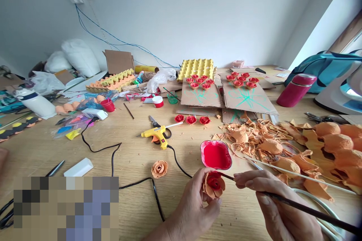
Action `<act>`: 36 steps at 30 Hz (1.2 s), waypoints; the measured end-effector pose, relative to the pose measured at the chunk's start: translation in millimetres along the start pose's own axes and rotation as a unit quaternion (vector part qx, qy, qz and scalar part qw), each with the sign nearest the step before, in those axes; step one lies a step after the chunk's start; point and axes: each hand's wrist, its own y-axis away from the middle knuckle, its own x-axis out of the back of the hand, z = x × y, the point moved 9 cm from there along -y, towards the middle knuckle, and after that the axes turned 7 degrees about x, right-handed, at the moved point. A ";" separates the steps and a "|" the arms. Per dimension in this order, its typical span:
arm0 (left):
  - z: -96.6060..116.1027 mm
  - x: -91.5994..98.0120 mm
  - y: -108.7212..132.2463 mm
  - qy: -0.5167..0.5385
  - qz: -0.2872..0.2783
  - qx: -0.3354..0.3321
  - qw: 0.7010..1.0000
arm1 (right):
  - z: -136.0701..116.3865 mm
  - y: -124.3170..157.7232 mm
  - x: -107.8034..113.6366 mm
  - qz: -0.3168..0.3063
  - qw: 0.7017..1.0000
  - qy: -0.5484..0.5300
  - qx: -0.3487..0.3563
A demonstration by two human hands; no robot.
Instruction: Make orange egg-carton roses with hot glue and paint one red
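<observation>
My left hand (196, 203) holds an orange paper rose (215, 190) with a red-painted centre between thumb and fingers. In my right hand (278, 199) is a dark, thin paintbrush (299, 206), its tip touching the rose's upper edge. Just beyond the rose sits a small dish of red paint (216, 155). An unpainted orange rose (160, 168) lies to the left on the table. Several red roses stand farther back: a short row (191, 119) on the table and two groups on cardboard pieces (202, 96).
A yellow glue gun (155, 134) with a black cord lies left of the paint, over scissors (167, 132). Orange egg-carton scraps (266, 145) cover the right side. A red bottle (296, 90) stands behind them. A white bottle (36, 103) leans at the left.
</observation>
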 end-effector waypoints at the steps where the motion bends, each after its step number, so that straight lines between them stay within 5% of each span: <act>1: -0.5 -0.2 -0.2 0.001 0.000 0.002 1.000 | 0.4 0.4 0.1 0.002 1.000 -0.002 -0.001; 9: -8.8 0.4 -1.4 0.014 0.007 0.009 1.000 | -2.6 -9.0 7.2 0.051 0.998 -0.024 0.018; 15: -8.2 2.6 -1.9 0.014 0.027 0.016 0.999 | 14.1 -8.9 12.5 0.104 0.992 0.064 -0.043; 25: -6.9 9.1 -1.7 0.003 0.065 0.020 0.998 | 19.0 -16.0 5.0 0.091 0.982 0.161 -0.037; 36: -8.9 12.3 -3.4 0.021 0.085 0.017 0.996 | 24.1 -5.9 7.5 0.111 0.982 0.142 -0.050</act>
